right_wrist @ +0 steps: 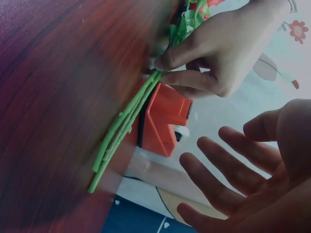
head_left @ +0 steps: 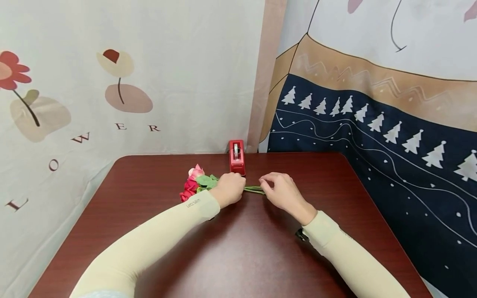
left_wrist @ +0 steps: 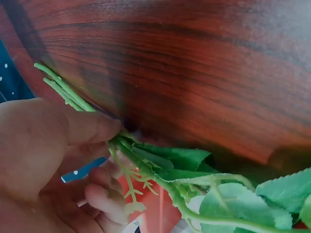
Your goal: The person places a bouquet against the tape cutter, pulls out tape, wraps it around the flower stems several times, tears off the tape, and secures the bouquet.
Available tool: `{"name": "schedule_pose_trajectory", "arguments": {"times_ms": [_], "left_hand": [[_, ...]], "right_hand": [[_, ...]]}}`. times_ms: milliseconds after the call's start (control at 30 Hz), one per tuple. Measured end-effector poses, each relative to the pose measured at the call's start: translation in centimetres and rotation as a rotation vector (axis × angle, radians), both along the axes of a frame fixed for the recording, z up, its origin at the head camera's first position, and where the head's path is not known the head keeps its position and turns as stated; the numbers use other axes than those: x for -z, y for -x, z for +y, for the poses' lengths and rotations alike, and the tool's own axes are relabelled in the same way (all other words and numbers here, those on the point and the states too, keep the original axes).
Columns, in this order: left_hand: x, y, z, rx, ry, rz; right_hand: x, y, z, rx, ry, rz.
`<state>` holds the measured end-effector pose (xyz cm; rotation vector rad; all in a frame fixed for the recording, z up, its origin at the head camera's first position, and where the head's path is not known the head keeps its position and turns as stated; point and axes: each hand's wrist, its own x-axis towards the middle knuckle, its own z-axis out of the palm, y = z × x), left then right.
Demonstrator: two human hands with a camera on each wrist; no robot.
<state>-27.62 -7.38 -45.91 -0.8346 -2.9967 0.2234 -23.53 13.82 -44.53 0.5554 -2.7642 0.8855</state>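
Two cloth hangings stand behind: one white fabric sheet (head_left: 197, 62) printed with two flowers and five letters, and one navy, tan and white fabric sheet (head_left: 324, 132) bearing a row of eleven white trees. Before them is one dark red-brown wood-grain bench (head_left: 242, 248). Two long cream sleeves (head_left: 156, 231) reach in over its near edge. One bunch of red and pink flowers with green leaves (head_left: 206, 181) lies near the middle of the bench's far edge, blooms toward the left edge, stems toward the right edge. Two bare hands: the left hand (head_left: 229, 188) has its grip clamped on the stems; the right hand (head_left: 281, 190) has its fingers apart, beside the stem ends. One red, blocky tape dispenser (head_left: 237, 151) stands at the far edge, just behind the left hand. At least three blooms show: one pink, two red.
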Motion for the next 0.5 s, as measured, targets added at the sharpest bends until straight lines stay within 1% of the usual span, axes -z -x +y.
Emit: {"name": "schedule_pose_trajectory", "arguments": {"times_ms": [167,267,367,500], "left_hand": [[0.5,0.3,-0.3,-0.038,-0.005,0.002],[0.4,0.5,-0.6,-0.051,-0.039,0.012],[-0.5,0.6,-1.2,-0.067,-0.101,0.026],[-2.4,1.1,-2.3,-0.115,-0.194,0.04]], "right_hand": [[0.1,0.3,-0.2,-0.009,-0.007,-0.017],[-0.1,0.5,-0.3,-0.028,-0.007,-0.027],[-0.3,0.9,-0.5,-0.042,-0.006,-0.023],[-0.9,1.8,-0.9,-0.052,-0.007,-0.025]]}}
